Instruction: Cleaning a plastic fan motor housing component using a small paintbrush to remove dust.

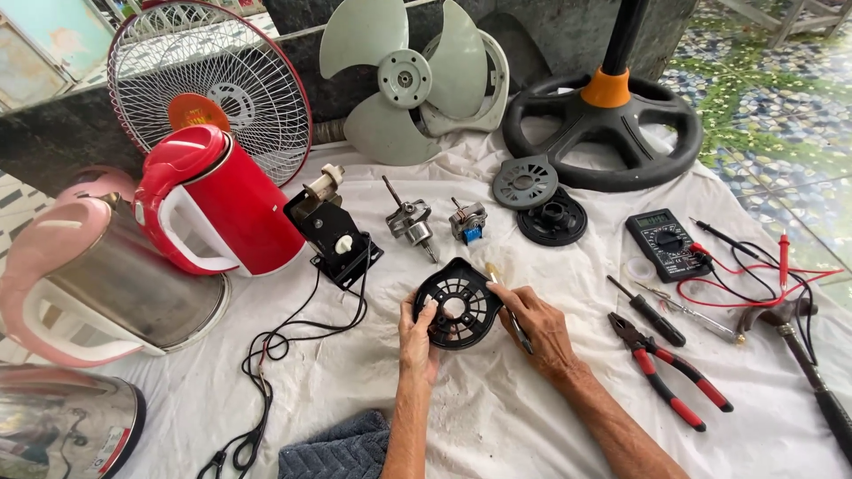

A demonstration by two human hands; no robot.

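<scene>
Fan teardown on the white sheet (pixel 497 417) — step in hand looks like working on the black vented motor cover (pixel 459 303), held just above the cloth at centre. Left hand (pixel 416 340) has fingers closed on its left rim. Right hand (pixel 535 325) steadies the right rim while pinching a thin tool (pixel 508 306), likely a small brush or driver, tip at the cover's edge. Motor (pixel 410 225) lies apart, further up. Next move probably needs a steady left grip while the tool works the vents.
</scene>
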